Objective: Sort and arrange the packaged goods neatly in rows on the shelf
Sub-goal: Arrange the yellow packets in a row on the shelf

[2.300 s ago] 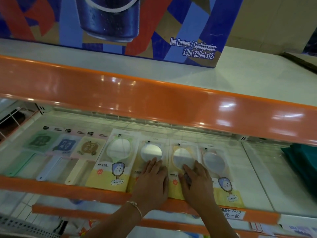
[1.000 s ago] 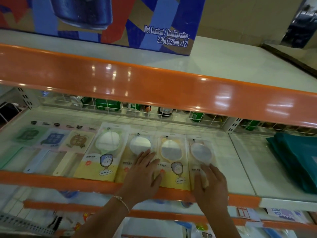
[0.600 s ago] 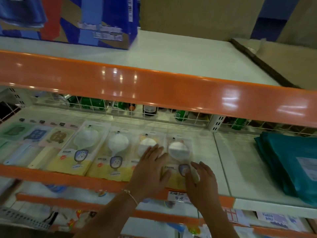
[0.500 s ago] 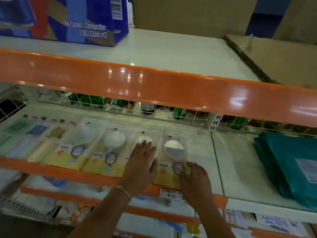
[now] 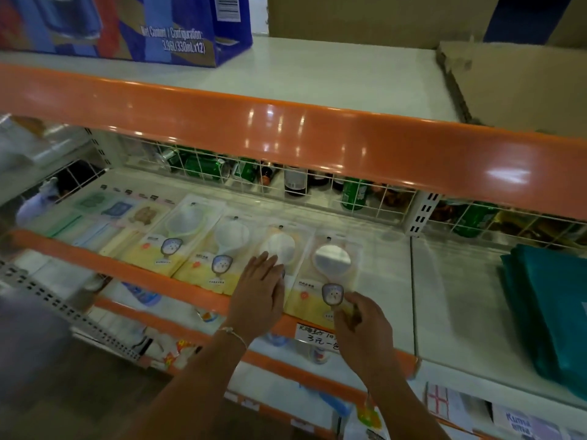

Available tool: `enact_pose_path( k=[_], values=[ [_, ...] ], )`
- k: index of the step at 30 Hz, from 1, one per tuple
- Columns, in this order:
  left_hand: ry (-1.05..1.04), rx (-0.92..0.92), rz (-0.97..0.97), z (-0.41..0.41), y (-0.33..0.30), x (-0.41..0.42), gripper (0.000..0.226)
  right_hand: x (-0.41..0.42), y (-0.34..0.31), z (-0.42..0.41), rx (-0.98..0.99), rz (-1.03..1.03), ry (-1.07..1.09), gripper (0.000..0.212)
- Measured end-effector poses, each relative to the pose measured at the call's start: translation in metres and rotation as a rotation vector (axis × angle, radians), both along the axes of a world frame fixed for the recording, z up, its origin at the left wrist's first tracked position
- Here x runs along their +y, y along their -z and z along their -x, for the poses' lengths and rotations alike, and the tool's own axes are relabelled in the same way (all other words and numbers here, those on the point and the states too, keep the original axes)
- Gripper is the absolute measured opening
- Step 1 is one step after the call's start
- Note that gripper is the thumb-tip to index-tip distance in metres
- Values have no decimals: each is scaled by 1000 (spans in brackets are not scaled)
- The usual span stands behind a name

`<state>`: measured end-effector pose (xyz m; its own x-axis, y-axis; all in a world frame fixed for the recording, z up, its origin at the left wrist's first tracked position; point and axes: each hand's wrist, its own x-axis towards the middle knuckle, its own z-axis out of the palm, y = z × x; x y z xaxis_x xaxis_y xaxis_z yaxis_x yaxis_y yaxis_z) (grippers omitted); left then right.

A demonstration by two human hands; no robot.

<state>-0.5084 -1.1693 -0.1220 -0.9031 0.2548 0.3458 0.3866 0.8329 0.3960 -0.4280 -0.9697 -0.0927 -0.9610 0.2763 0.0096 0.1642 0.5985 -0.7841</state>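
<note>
Several flat packs of hand mirrors lie side by side on the white shelf (image 5: 387, 274) behind its orange front rail. My left hand (image 5: 259, 295) rests flat, fingers together, on the third mirror pack (image 5: 279, 246). My right hand (image 5: 362, 325) pinches the lower right corner of the rightmost mirror pack (image 5: 332, 265). Left of the mirrors lie three paddle-shaped packs, green (image 5: 89, 204), blue (image 5: 114, 209) and tan (image 5: 144, 215).
A stack of teal bags (image 5: 549, 296) lies on the shelf at the right. A wire grid (image 5: 317, 188) with green cans and dark bottles behind it closes the back. The orange rail of the upper shelf (image 5: 286, 131) overhangs. A handwritten price tag (image 5: 314, 336) hangs on the front rail.
The camera has swung left to right and the view has shifted. My right hand slid from the middle of the row to the rightmost pack's lower corner. My left hand stayed on the neighbouring pack.
</note>
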Motion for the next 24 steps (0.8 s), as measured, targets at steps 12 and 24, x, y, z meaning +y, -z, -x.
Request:
enact_pose_path(
  k=[12, 24],
  values=[
    [42, -74, 154, 3, -1, -3, 50, -7, 14, -2, 88, -133, 77, 26],
    [35, -127, 164, 3, 0, 0, 66, -5, 16, 2, -28, -169, 126, 38]
  ],
)
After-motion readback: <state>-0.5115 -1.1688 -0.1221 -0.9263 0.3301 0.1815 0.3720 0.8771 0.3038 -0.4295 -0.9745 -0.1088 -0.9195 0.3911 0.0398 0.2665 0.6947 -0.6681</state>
